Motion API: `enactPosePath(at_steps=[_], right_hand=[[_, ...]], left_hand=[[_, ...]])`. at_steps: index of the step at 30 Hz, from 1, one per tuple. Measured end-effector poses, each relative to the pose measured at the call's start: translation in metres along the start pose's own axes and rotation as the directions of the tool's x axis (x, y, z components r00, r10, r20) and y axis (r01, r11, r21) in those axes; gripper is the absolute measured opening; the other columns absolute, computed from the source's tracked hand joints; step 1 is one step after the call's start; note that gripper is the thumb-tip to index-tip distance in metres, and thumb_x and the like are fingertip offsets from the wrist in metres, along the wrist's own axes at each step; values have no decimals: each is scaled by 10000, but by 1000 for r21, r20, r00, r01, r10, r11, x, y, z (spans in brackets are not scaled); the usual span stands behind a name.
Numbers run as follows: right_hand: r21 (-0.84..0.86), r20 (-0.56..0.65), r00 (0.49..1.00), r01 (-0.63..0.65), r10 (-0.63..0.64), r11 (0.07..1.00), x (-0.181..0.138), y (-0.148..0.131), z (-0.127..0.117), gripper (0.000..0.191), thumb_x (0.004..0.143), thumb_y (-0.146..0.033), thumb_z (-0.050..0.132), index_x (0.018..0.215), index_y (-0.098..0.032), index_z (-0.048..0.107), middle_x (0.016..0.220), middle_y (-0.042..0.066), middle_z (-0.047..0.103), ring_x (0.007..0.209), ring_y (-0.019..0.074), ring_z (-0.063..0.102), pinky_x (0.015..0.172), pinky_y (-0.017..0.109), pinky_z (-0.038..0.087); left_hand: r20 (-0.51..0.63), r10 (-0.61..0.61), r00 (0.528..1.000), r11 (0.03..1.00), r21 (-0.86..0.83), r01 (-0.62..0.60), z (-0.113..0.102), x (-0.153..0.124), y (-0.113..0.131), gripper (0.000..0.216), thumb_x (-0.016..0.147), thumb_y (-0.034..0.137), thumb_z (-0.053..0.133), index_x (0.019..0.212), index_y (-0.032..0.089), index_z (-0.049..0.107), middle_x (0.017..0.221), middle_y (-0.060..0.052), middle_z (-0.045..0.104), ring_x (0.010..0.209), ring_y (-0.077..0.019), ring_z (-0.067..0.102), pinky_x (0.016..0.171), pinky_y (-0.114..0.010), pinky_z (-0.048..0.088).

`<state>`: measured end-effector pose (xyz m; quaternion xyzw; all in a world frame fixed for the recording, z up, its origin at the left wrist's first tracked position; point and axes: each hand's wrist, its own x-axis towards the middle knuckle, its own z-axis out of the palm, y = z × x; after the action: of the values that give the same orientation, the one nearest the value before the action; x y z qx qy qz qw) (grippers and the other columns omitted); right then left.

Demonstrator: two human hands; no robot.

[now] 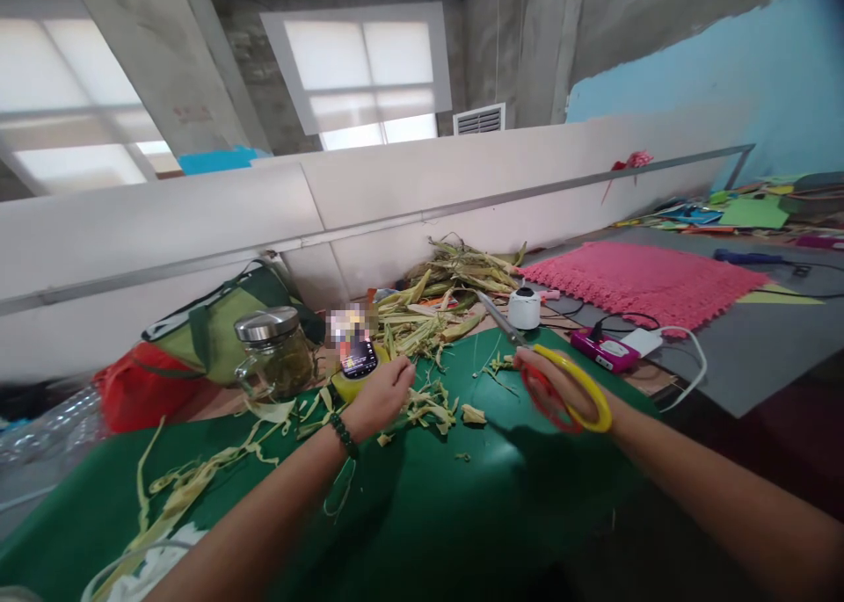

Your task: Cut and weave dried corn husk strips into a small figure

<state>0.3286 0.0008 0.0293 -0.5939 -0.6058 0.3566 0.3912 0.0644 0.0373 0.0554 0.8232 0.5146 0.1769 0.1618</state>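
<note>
My right hand (557,384) grips a pair of scissors (592,393) by a handle with one red loop and one yellow loop. Its long metal blades point up and left, away from me. My left hand (386,391) is closed above the green mat, fingers pressed together; what it may pinch is hidden. Cut pale strips that look like dried corn husk (432,406) lie just beyond and beside it. Close behind that hand, a lit phone (360,356) leans in a yellow holder. A small husk scrap (473,415) lies between my hands on the green mat (422,514).
A heap of dried husks (462,266) rests against the white partition. Left stand a lidded glass jar (273,356), a green bag (217,321) and a red bag (141,387). Right are a white round device (524,308), a magenta power strip (603,349) with cables, and a pink cloth (639,277).
</note>
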Motion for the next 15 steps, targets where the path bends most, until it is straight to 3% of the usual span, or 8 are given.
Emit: enactPosePath(at_steps=[2,4,5,7,9,11,13,15], right_hand=[[-170,-126,992,6,-27,985,17,10,-23,387,710,-577,560,774,-197,527,582,5,514,521,167,516,466,253,383],[-556,-201,979,-78,-43,828,31,20,-40,348,757,-506,530,884,-184,572,775,92,631,735,265,607,599,316,427],[-666,-217,976,-130,-24,735,36,24,-45,363,781,-486,503,954,-176,577,865,128,653,815,305,618,646,346,432],[-795,-240,971,-203,10,572,44,33,-51,410,817,-456,454,1079,-158,556,981,177,658,908,351,620,698,384,433],[-843,-244,969,-229,34,487,51,40,-52,429,835,-424,428,1142,-144,534,1037,196,649,953,356,617,719,388,434],[-867,-228,971,-235,70,439,56,46,-53,420,840,-385,420,1158,-135,534,1058,200,644,975,349,615,727,382,434],[-878,-185,976,-218,118,427,60,52,-55,401,821,-334,443,1160,-143,543,1052,186,649,959,334,626,714,366,437],[-885,-119,983,-170,142,434,61,57,-58,413,784,-271,486,1178,-160,541,1068,161,649,954,305,632,700,338,441]], left_hand=[[93,-32,995,996,89,24,9,2,-9,431,841,523,369,927,142,553,984,-130,604,917,-256,570,803,-355,440],[154,-51,987,989,143,29,22,1,-11,750,690,647,544,1234,138,453,1295,-189,465,1176,-332,460,939,-397,389],[172,-70,983,984,175,39,30,1,-10,906,614,682,598,1318,155,382,1378,-200,381,1258,-366,377,980,-414,357],[178,-91,980,971,234,48,45,2,-4,1012,556,728,606,1373,199,327,1424,-190,320,1306,-409,297,998,-453,336],[169,-74,983,955,294,22,58,6,2,875,589,720,584,1293,220,441,1370,-182,389,1261,-425,349,949,-478,376],[149,-34,988,946,323,-16,68,11,7,510,739,563,539,1101,205,572,1234,-164,502,1147,-361,476,882,-431,425],[144,-6,990,951,308,-39,71,20,9,235,807,344,498,969,203,594,1107,-123,564,1003,-269,566,819,-354,450],[127,-2,992,960,279,-34,67,33,7,172,806,217,464,936,208,577,1017,-84,594,923,-213,591,786,-300,450]])
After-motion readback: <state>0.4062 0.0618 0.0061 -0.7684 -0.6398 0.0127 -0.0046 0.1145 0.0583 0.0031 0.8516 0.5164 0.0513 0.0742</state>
